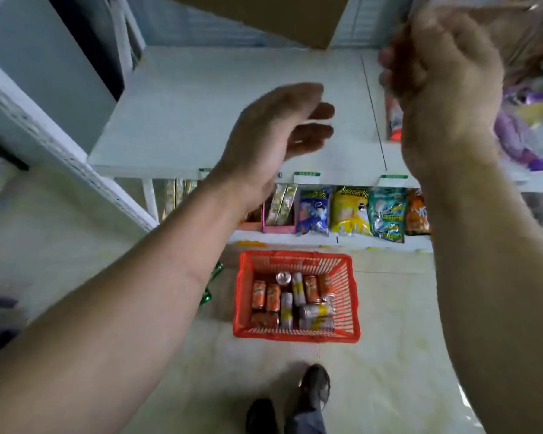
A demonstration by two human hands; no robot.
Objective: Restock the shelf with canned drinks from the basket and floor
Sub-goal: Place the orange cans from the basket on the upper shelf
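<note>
Both hands hover above the white shelf (220, 120), the left hand (273, 133) loose and empty, the right hand (439, 73) curled, perhaps around something blurred, while the canned drinks (295, 300) wait in the red basket (295, 335) on the floor for easy reach.

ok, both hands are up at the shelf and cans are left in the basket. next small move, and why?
Probably lower the left hand to the red basket for another can. That hand is open and holds nothing above the bare white shelf, while orange and yellow cans lie in the basket on the floor. The right hand is curled and blurred; whether it holds something, I cannot tell.
</note>
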